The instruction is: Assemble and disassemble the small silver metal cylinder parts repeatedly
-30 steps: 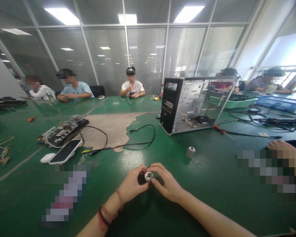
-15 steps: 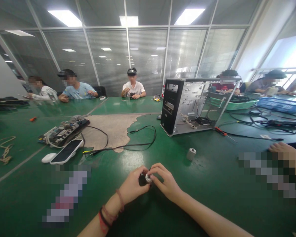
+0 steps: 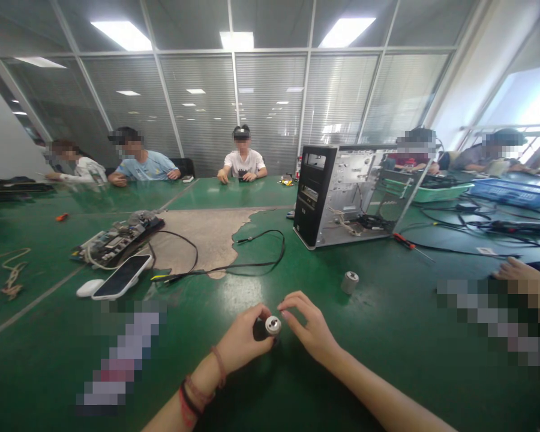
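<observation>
A small silver metal cylinder (image 3: 273, 325), its round top marked with dark spots, sits between the thumb and fingers of my left hand (image 3: 240, 342). Just to its right, my right hand (image 3: 309, 327) is open, thumb and fingers apart and bent toward the cylinder without touching it. Farther forward, on the right, a second silver cylinder (image 3: 350, 282) with a dark shape on its top stands upright on the green table (image 3: 198, 336). The cylinder's lower part and some left fingers are hidden.
Ahead on the right stands an opened computer case (image 3: 315, 198), with an orange-handled screwdriver (image 3: 404, 241) beside it. To the left are a circuit board assembly (image 3: 119, 240), a phone (image 3: 122, 277) and a black cable (image 3: 261, 264). Another person's hand (image 3: 522, 273) rests at the right.
My right hand has drawn back from the cylinder's top to the right, and its fingers have come off it. The left hand has kept its hold.
</observation>
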`<move>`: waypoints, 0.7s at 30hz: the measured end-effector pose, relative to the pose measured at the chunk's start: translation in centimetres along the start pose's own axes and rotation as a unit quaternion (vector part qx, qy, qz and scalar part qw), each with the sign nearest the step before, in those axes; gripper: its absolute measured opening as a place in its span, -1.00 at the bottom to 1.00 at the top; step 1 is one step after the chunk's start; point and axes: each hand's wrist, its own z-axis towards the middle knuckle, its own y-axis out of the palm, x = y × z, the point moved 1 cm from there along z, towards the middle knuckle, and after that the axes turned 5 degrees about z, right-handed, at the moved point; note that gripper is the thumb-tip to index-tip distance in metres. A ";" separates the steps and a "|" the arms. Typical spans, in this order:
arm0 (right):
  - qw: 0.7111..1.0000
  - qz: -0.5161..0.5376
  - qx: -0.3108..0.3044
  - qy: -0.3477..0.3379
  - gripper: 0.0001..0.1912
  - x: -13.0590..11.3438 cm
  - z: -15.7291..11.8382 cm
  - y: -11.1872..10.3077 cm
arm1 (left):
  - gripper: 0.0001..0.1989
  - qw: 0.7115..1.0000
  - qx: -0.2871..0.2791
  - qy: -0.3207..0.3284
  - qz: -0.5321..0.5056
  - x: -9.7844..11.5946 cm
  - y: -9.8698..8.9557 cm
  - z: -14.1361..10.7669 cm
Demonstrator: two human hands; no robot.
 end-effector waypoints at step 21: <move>0.974 -0.120 -0.180 0.059 -0.89 2.1 -0.6 -2.9 | -0.81 1.000 -0.005 -0.014 0.024 0.0 -0.1 0.0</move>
